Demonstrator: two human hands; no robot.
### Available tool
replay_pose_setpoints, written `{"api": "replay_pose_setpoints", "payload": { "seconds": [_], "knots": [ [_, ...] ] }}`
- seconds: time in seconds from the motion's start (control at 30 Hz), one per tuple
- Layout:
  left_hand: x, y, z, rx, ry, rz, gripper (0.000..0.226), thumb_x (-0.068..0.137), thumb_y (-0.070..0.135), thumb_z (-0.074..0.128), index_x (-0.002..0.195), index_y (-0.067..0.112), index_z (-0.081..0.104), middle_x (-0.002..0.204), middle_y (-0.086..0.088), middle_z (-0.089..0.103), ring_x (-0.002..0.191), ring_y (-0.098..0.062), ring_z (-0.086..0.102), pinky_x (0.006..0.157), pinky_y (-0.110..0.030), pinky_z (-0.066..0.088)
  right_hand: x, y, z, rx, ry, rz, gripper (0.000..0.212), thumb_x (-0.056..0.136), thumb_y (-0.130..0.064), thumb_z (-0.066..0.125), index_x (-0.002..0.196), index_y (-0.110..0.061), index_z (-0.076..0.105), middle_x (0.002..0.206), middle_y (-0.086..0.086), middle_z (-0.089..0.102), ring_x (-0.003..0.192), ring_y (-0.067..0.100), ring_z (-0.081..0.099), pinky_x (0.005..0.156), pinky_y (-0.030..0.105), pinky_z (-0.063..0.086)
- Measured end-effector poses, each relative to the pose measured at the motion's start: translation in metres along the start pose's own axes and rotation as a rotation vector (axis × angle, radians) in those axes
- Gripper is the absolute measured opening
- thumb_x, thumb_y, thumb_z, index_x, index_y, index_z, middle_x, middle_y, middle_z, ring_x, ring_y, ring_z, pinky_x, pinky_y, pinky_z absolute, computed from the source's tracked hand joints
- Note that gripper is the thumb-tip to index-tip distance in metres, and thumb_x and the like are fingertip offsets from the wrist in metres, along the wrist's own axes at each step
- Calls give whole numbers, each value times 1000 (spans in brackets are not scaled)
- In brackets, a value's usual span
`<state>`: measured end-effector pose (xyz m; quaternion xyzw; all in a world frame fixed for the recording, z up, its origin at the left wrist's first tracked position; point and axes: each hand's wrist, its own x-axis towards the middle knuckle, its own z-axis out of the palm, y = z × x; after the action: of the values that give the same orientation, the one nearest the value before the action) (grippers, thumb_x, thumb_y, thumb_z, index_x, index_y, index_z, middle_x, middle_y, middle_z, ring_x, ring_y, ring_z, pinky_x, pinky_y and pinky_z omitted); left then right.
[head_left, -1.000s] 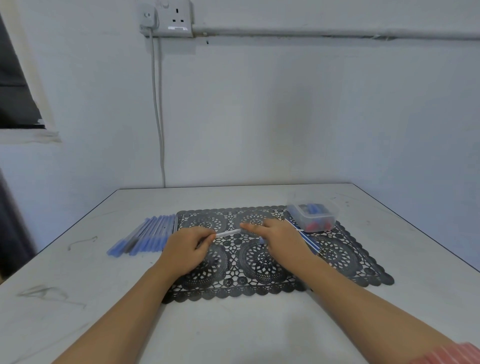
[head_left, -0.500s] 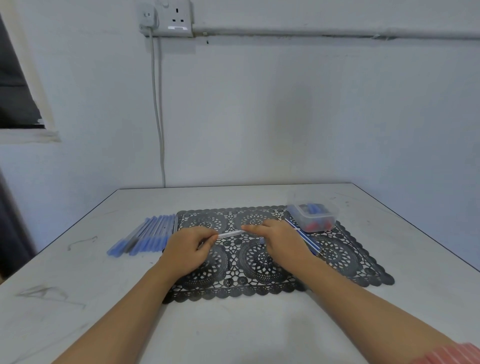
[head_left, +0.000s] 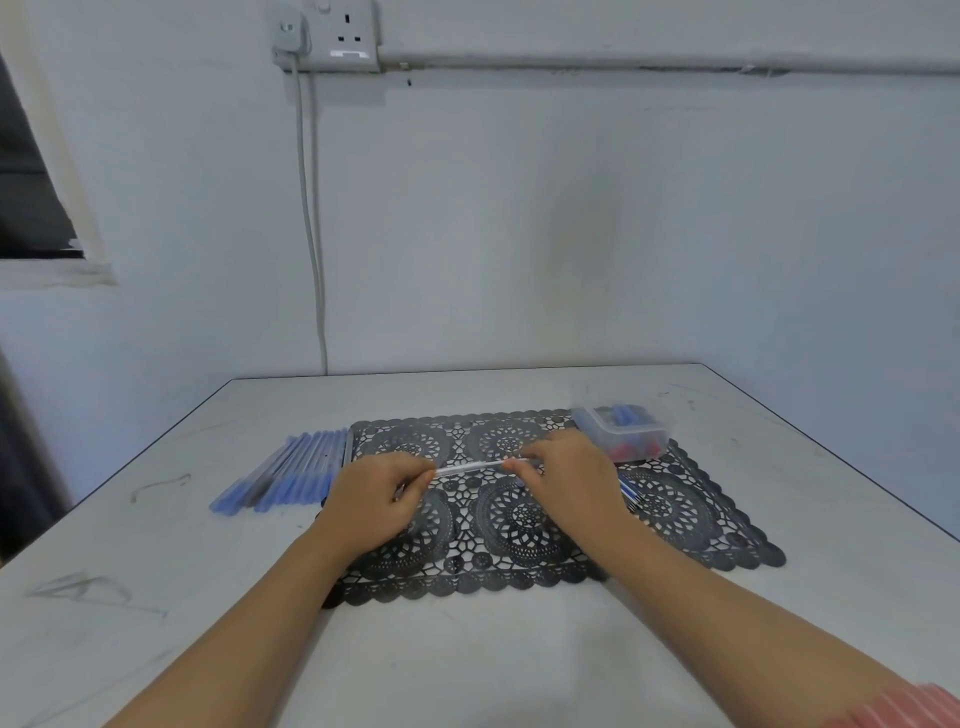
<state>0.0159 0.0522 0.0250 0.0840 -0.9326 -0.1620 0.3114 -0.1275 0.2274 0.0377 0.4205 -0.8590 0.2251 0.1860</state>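
Note:
A clear pen barrel (head_left: 467, 466) lies level between my two hands above the black lace mat (head_left: 691, 525). My left hand (head_left: 371, 499) grips its left end with curled fingers. My right hand (head_left: 563, 480) pinches its right end between thumb and fingertips. A row of several blue-capped pens (head_left: 291, 470) lies on the table left of the mat. Thin blue refills (head_left: 629, 491) lie on the mat just right of my right hand, partly hidden by it.
A clear plastic box (head_left: 623, 428) with blue and red pieces stands at the mat's far right corner. The white table (head_left: 467, 649) meets a wall behind. A cable (head_left: 311, 218) hangs from a wall socket (head_left: 332, 34).
My hands have come slightly closer together along the barrel, so less of it shows between them. Nothing else on the table has moved.

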Motion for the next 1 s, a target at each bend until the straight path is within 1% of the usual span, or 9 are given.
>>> {"api": "replay_pose_setpoints", "payload": {
  "seconds": [0.07, 0.13, 0.2, 0.33, 0.47, 0.67, 0.8, 0.9, 1.0],
  "knots": [
    [0, 0, 0, 6, 1, 4, 31, 87, 34, 48, 104, 23, 72, 69, 27, 58, 59, 8, 53, 55, -16, 43, 0, -1, 1, 29, -23, -11, 34, 90, -46, 51, 106, -22, 70, 97, -1, 64, 93, 13, 54, 78, 26, 47],
    [0, 2, 0, 9, 6, 13, 30, 87, 33, 49, 102, 22, 72, 64, 31, 52, 63, 11, 53, 52, -11, 34, -1, -3, 2, 65, -14, -52, 29, 92, -37, 52, 107, -19, 70, 99, 0, 64, 95, 15, 54, 81, 27, 46],
    [0, 3, 0, 14, 8, 21, 29, 87, 32, 49, 100, 22, 73, 62, 33, 49, 68, 14, 52, 51, -9, 29, -1, -4, 5, 126, 12, -101, 25, 92, -26, 55, 107, -14, 70, 100, 4, 64, 97, 18, 56, 83, 29, 46],
    [-1, 4, 1, 38, 7, 46, 27, 87, 33, 49, 92, 22, 73, 61, 21, 55, 65, 7, 53, 51, -7, 30, -1, -6, 13, 230, 57, -194, 18, 84, -3, 63, 100, -4, 72, 93, 10, 67, 87, 25, 60, 79, 33, 51],
    [0, 4, 2, 37, 3, 50, 27, 88, 35, 47, 90, 23, 72, 59, 15, 56, 61, 1, 51, 49, -12, 32, -2, -8, 14, 316, 125, -303, 30, 71, 14, 66, 94, -4, 73, 85, 10, 67, 77, 25, 63, 72, 30, 54],
    [1, 5, 3, 16, 12, 71, 34, 88, 41, 41, 96, 26, 71, 61, 19, 55, 60, 4, 50, 50, -12, 34, -5, -10, 12, 379, 141, -393, 43, 73, 18, 58, 106, -7, 68, 94, 9, 66, 87, 20, 62, 80, 19, 45],
    [0, 4, 4, 19, 16, 81, 38, 87, 42, 39, 95, 25, 71, 63, 22, 55, 61, 9, 50, 52, -11, 34, -5, -12, 10, 450, 117, -403, 40, 79, 13, 55, 110, -10, 66, 97, 6, 66, 88, 12, 59, 82, 9, 41],
    [1, 4, 4, 29, 19, 75, 38, 87, 43, 39, 96, 25, 71, 61, 28, 49, 61, 11, 49, 52, -10, 32, -4, -11, 8, 515, 122, -341, 40, 80, 12, 53, 110, -10, 66, 98, 3, 67, 88, 0, 55, 82, 2, 38],
    [1, 4, 4, 28, 18, 68, 41, 87, 44, 37, 95, 24, 72, 60, 28, 48, 60, 9, 49, 52, -10, 31, -2, -7, 5, 531, 124, -198, 43, 80, 14, 50, 109, -13, 67, 99, 3, 68, 88, 4, 59, 81, 0, 39]
  ]
}}
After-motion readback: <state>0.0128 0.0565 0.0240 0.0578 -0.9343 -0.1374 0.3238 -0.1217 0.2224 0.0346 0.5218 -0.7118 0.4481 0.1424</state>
